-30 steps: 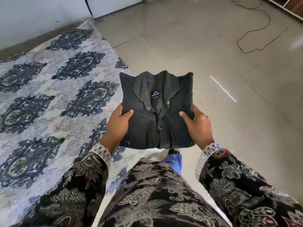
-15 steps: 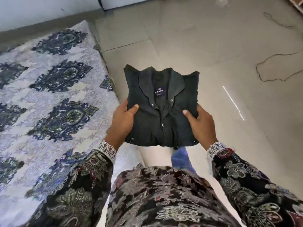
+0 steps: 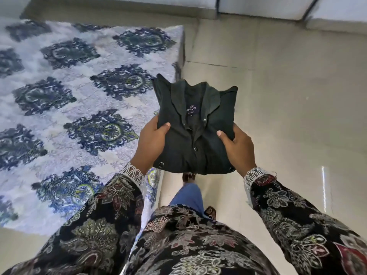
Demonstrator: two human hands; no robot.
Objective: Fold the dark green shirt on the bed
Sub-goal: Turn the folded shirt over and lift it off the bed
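Shirt (image 3: pixel 195 133) folded, between both hands (image 3: pixel 195 144)

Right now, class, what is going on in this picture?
A person stands beside the bed holding a dark green shirt, already folded into a neat square with its collar on top. The left hand and the right hand each grip one side, thumbs on top. The shirt is held in the air over the floor, not lying on the bed.

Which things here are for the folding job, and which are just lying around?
For the job: shirt, folded, gripped by left hand and right hand; bed.
Just there: floor, sandals.
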